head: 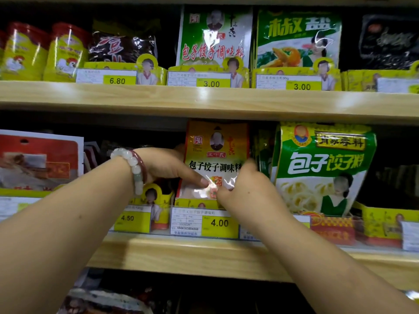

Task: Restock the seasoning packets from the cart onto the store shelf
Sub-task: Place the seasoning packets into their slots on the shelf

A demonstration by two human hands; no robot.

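The orange dumpling-seasoning packet stands upright in its yellow display tray on the middle shelf. The left hand and right hand pinch its lower sides. It looks light, floppy and glossy-slick; gripping the edges suits best.

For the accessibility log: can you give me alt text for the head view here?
Both hands hold an orange seasoning packet upright on the middle shelf, the left hand at its left edge, the right hand at its lower right. A 4.00 price tag sits below; a green packet stands beside it.
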